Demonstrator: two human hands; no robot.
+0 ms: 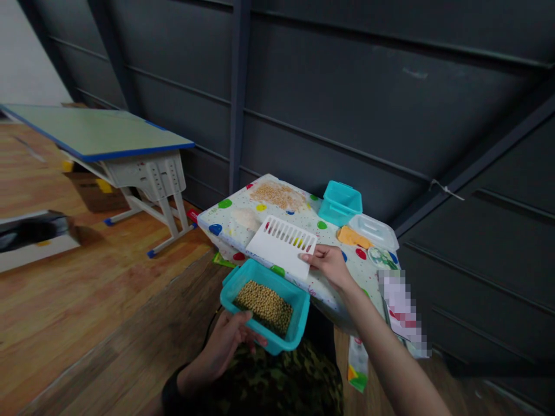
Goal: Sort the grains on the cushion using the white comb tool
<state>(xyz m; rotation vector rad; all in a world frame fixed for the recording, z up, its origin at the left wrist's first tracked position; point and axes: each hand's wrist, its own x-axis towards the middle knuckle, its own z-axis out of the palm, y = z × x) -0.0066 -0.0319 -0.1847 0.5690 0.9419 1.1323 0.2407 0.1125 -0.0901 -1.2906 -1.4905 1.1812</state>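
Observation:
My left hand (234, 341) grips the near side of a teal plastic container (299, 323), with the thumb over its rim. Inside it lies a layer of round tan beans (265, 303) that look like soybeans. The container is held just off the front edge of the table, above my lap. My right hand (329, 266) pinches the right end of a flat white slotted board (277, 248), thumb on top. This board rests on or just above the table's front edge, its row of slots facing away from me. Pale grain (280, 196) is spread behind it, and a small whitish heap (246, 218) lies to its left.
On the balloon-print tablecloth (229, 215), a second teal container (340, 202) stands at the back right. Near it lie a clear lid (375, 231) and an orange cloth-like piece (353, 237). A dark panelled wall (347, 104) rises behind; a green-topped desk (99, 133) stands left.

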